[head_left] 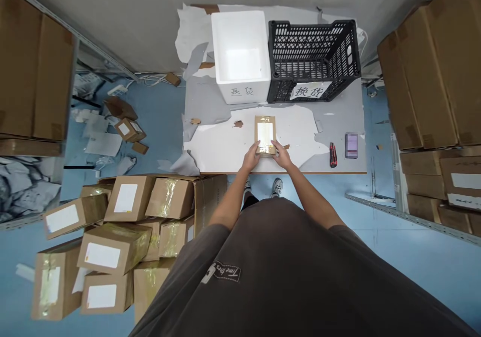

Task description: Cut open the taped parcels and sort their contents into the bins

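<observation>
A small cardboard box (265, 131) with a white label and shiny tape lies on the white-covered table (221, 146), near its front edge. My left hand (251, 155) grips the box's lower left corner. At the lower right corner, my right hand (281, 155) holds it too, fingers closed on the edge. Off to the right of my hands lie a red and black utility knife (332, 155) and a phone (351, 145) with a lit screen.
Behind the box stand a white bin (242, 91) and a black plastic crate (276, 76), both with handwritten labels. Taped cardboard boxes (108, 247) pile up at my left. Shelves with large boxes (424, 76) flank the right side. Torn paper (188, 164) covers parts of the table.
</observation>
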